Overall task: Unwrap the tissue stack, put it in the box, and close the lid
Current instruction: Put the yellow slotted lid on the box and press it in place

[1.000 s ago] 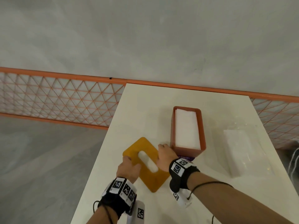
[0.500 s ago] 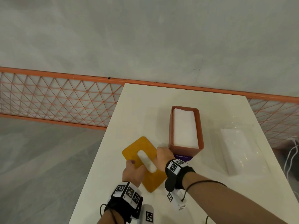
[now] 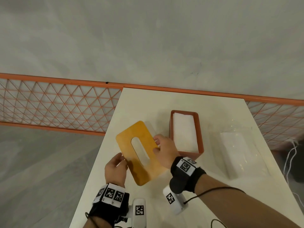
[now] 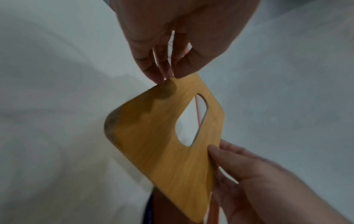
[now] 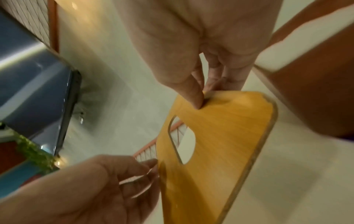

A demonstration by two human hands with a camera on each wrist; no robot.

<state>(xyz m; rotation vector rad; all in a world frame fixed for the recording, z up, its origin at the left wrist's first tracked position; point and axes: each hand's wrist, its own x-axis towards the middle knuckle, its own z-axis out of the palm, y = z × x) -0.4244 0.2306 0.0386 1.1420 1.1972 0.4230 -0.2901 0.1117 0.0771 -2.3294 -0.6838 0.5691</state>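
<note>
The yellow wooden lid [image 3: 141, 152] with an oval slot is held in the air above the white table [image 3: 148, 102], tilted. My left hand [image 3: 116, 167] pinches its left long edge. My right hand [image 3: 163, 151] pinches the right long edge, thumb on top. In the left wrist view the lid [image 4: 168, 136] hangs between the left hand [image 4: 168, 75] and the right hand [image 4: 239, 166]. In the right wrist view the lid [image 5: 216, 144] is pinched by the right hand [image 5: 201, 98]. The orange box [image 3: 199, 134] stands just right of the lid, with the white tissue stack [image 3: 184, 130] inside.
The clear plastic wrapper [image 3: 241, 153] lies on the table to the right of the box. An orange mesh fence [image 3: 57, 104] runs behind the table and to the left. White cables [image 3: 291, 155] hang off the right edge.
Both hands have lifted the lid off the table; one second ago it lay flat under them. It has risen and tilted, still left of the box.
</note>
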